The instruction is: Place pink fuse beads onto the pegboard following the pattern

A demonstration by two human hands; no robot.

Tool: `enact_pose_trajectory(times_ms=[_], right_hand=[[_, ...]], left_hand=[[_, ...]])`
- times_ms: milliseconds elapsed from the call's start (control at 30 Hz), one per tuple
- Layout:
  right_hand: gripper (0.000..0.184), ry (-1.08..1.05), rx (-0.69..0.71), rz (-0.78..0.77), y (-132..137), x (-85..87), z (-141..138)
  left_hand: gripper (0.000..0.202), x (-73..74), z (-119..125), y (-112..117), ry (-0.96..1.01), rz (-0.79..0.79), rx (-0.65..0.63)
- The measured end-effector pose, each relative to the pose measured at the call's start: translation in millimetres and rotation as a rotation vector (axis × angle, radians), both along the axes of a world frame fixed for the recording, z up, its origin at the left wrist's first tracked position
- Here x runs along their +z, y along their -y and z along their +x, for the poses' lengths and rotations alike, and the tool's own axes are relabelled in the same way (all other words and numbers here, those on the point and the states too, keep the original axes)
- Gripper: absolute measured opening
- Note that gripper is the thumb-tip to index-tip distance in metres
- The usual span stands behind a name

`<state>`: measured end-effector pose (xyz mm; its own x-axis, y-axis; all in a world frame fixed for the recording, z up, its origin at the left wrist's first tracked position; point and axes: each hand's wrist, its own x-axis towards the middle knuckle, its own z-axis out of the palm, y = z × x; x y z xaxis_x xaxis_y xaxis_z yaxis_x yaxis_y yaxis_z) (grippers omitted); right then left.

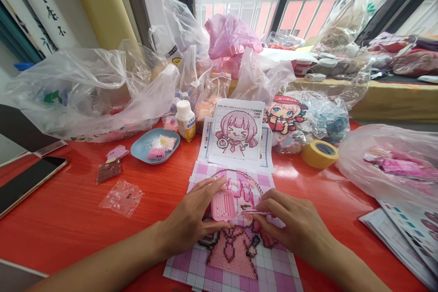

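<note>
A pink-checked bead pegboard (239, 267) with a half-built pink-haired figure lies on the red table in front of me. My left hand (191, 219) holds a small pink bead tray (223, 205) over the board, thumb and fingers around its edges. My right hand (290, 223) pinches a thin pink pen-like tool (255, 212) whose tip points left toward the tray. A printed pattern sheet (236, 134) of the same figure stands just beyond the board.
A blue dish (143, 151) with bead packets, a white bottle (185, 121), loose bead bags (121, 197), a yellow tape roll (320, 153), a phone (23, 182) at left, paper sheets (404, 232) at right, and many plastic bags (89, 91) along the back.
</note>
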<state>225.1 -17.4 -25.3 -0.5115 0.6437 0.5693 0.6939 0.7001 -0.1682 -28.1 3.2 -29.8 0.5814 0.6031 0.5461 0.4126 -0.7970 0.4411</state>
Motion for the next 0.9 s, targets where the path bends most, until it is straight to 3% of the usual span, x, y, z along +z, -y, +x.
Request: enact_pose_trajectory(times_ms=[633, 900], right_hand=[[0.005, -0.052, 0.007, 0.011, 0, 2.1, -2], [0.009, -0.128, 0.098, -0.053, 6, 4.5, -10]], left_hand=[[0.078, -0.9, 0, -1, -0.018, -0.018, -0.011], [0.073, -0.7, 0, -1, -0.031, -0.007, -0.070]])
